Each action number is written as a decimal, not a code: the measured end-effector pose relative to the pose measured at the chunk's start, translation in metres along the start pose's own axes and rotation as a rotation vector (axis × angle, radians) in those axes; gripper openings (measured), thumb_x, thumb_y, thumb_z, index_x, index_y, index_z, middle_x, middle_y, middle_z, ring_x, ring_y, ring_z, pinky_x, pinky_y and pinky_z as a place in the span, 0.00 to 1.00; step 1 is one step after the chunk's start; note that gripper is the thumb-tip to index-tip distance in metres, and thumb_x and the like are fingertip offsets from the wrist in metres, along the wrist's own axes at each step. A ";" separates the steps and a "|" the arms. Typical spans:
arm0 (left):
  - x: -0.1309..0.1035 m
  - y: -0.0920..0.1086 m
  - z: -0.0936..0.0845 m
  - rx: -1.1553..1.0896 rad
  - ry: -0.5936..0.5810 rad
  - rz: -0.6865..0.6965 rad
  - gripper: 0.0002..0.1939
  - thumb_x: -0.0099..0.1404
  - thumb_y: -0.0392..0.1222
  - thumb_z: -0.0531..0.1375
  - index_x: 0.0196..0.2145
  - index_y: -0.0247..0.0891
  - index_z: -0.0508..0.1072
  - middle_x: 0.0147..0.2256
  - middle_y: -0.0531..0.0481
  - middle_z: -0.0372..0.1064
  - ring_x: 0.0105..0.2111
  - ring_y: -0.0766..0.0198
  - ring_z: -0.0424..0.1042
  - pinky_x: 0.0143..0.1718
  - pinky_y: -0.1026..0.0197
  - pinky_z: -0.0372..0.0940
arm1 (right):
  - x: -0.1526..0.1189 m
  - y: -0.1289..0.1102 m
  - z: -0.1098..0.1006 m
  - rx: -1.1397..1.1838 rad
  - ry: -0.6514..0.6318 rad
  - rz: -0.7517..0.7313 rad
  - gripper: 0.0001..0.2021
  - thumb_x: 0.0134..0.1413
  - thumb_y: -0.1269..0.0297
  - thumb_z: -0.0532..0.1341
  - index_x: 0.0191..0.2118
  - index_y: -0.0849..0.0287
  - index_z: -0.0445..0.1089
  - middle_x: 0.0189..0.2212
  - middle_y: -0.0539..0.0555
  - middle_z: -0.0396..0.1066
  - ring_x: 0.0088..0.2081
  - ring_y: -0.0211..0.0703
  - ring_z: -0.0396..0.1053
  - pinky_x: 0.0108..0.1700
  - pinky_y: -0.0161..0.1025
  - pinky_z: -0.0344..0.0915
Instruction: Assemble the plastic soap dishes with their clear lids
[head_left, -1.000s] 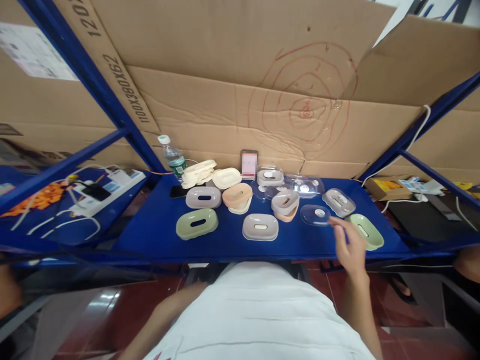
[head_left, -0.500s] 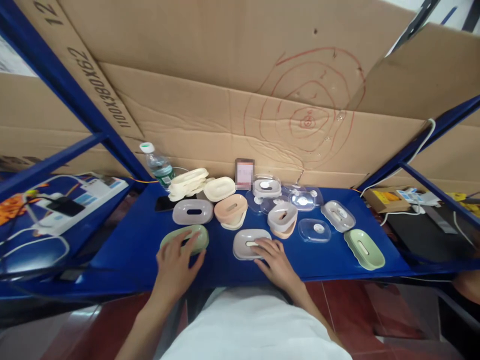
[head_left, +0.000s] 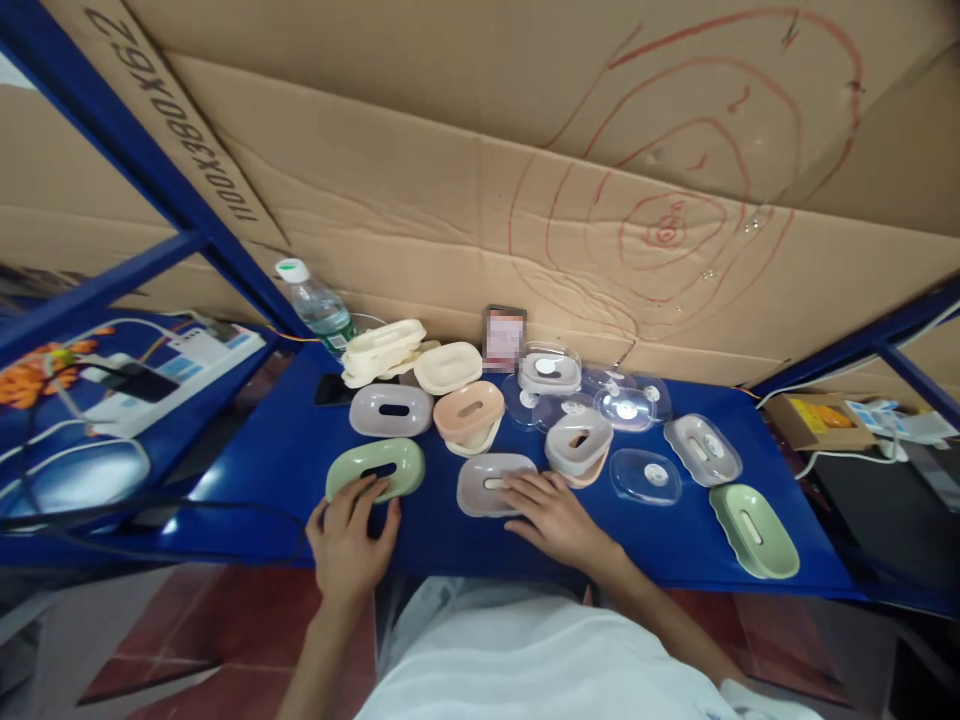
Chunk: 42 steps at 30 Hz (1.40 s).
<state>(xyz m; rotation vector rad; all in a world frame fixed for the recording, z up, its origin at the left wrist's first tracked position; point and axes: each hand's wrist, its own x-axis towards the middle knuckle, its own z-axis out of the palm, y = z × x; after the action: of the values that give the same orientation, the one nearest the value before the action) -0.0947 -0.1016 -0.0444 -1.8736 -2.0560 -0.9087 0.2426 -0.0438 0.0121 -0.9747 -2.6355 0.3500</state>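
My left hand point(head_left: 351, 535) has its fingers apart, with the fingertips over the near rim of a green soap dish point(head_left: 407, 462). Fingers stretched, my right hand point(head_left: 559, 515) lies across the right part of a grey soap dish point(head_left: 474, 488), which has a pale bar in its middle slot. Behind the green dish is another grey soap dish point(head_left: 367, 412) with an open slot. A peach soap dish point(head_left: 457, 403) rests on a cream one. To the right, a light grey dish point(head_left: 574, 458) sits on a peach one.
Clear lids point(head_left: 634, 478) lie at the right middle. A second green dish point(head_left: 772, 540) and a grey dish under a clear lid point(head_left: 701, 465) stand farther right. Cream parts point(head_left: 386, 350), a water bottle point(head_left: 319, 305) and a small framed card point(head_left: 504, 335) are at the back.
My left hand has drawn back toward me, uncovering more of the green dish. My right hand still rests on the grey dish. The camera view has shifted and tilted.
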 end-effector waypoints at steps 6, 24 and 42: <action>-0.013 0.005 -0.006 0.034 0.055 0.300 0.15 0.71 0.36 0.64 0.54 0.49 0.79 0.55 0.42 0.79 0.55 0.44 0.76 0.71 0.29 0.44 | 0.014 0.066 -0.058 -0.199 0.130 0.223 0.25 0.76 0.59 0.60 0.73 0.48 0.67 0.73 0.60 0.64 0.74 0.64 0.61 0.74 0.72 0.53; 0.075 0.054 0.052 -0.504 -0.185 0.753 0.29 0.71 0.52 0.70 0.64 0.43 0.69 0.70 0.33 0.58 0.68 0.40 0.67 0.61 0.44 0.75 | 0.012 0.014 -0.030 -0.214 0.305 0.042 0.27 0.74 0.60 0.65 0.74 0.48 0.65 0.69 0.58 0.71 0.72 0.59 0.66 0.71 0.61 0.69; 0.090 0.048 0.046 -0.546 -0.428 0.753 0.32 0.75 0.46 0.66 0.71 0.42 0.64 0.70 0.34 0.60 0.71 0.42 0.64 0.68 0.39 0.69 | 0.014 0.015 -0.003 -0.224 0.205 -0.001 0.22 0.75 0.62 0.62 0.69 0.57 0.70 0.64 0.62 0.75 0.65 0.55 0.71 0.64 0.53 0.72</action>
<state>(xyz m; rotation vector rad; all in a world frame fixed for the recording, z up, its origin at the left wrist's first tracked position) -0.0521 -0.0015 -0.0179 -3.0257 -1.0809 -0.9520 0.2420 -0.0232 0.0127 -1.0170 -2.5238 -0.0463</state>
